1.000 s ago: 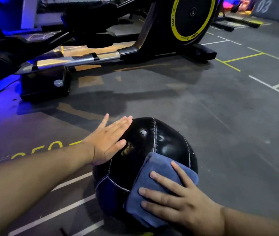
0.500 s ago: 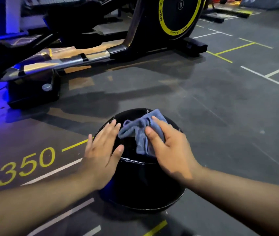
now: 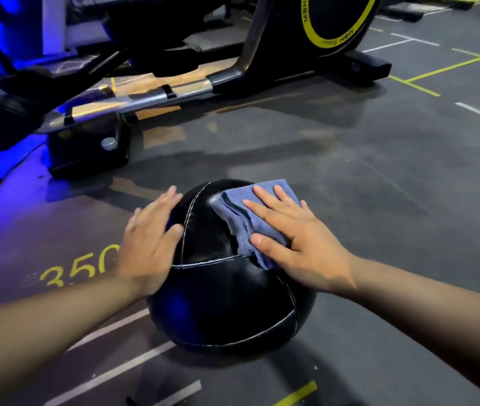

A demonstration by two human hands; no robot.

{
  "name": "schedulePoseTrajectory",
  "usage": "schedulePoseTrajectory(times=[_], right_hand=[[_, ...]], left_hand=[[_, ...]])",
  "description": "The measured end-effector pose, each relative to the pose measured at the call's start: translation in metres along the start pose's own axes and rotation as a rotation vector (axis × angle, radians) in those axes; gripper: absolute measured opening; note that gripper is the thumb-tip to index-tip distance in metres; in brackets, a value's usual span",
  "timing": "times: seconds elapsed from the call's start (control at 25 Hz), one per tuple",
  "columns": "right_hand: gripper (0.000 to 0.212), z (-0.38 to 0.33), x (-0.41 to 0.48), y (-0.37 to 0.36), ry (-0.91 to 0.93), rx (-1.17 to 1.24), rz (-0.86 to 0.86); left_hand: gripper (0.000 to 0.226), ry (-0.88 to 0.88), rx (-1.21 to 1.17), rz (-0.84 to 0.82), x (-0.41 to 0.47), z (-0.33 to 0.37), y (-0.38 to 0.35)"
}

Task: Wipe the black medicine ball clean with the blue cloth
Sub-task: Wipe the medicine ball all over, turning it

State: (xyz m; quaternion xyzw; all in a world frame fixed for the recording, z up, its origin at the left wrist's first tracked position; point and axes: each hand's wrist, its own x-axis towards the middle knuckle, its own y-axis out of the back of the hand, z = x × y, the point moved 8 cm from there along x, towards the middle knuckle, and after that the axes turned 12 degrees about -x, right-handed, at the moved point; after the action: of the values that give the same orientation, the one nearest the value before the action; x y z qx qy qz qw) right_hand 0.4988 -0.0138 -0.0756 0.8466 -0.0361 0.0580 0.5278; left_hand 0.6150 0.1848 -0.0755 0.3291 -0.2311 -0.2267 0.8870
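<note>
The black medicine ball (image 3: 221, 303) with pale stitched seams rests on the dark gym floor, low in the middle of the head view. A blue cloth (image 3: 241, 215) lies spread over the ball's upper right side. My right hand (image 3: 297, 238) presses flat on the cloth, fingers spread and pointing away from me. My left hand (image 3: 148, 244) lies flat against the ball's left side, fingers apart, holding nothing.
A black elliptical machine (image 3: 233, 68) with a yellow-ringed flywheel (image 3: 338, 22) and a chrome rail stands just beyond the ball. Its black foot block (image 3: 89, 153) sits at the far left. Yellow "350" (image 3: 80, 268) and painted lines mark the floor.
The cloth went from the ball's near right side to bunched on top, and now lies spread on the upper right under my flat right hand. My left hand stays on the ball's left side.
</note>
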Motion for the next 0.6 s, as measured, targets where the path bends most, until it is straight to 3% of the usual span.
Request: schedulePoseTrajectory(times=[0.2, 0.44, 0.52, 0.6], right_hand=[[0.049, -0.049, -0.002, -0.011, 0.26, -0.248, 0.209], [0.042, -0.074, -0.072, -0.058, 0.766, -0.514, 0.154], [0.045, -0.066, -0.056, -0.05, 0.706, -0.488, 0.175], [0.05, -0.044, -0.019, -0.03, 0.423, -0.362, 0.25]], left_hand=[[0.063, -0.083, -0.12, -0.062, 0.011, 0.023, -0.016], [0.06, -0.16, -0.058, -0.044, -0.024, -0.006, 0.005], [0.061, -0.18, -0.036, -0.043, -0.029, -0.003, 0.003], [0.062, -0.202, -0.014, -0.046, -0.034, 0.006, 0.0]])
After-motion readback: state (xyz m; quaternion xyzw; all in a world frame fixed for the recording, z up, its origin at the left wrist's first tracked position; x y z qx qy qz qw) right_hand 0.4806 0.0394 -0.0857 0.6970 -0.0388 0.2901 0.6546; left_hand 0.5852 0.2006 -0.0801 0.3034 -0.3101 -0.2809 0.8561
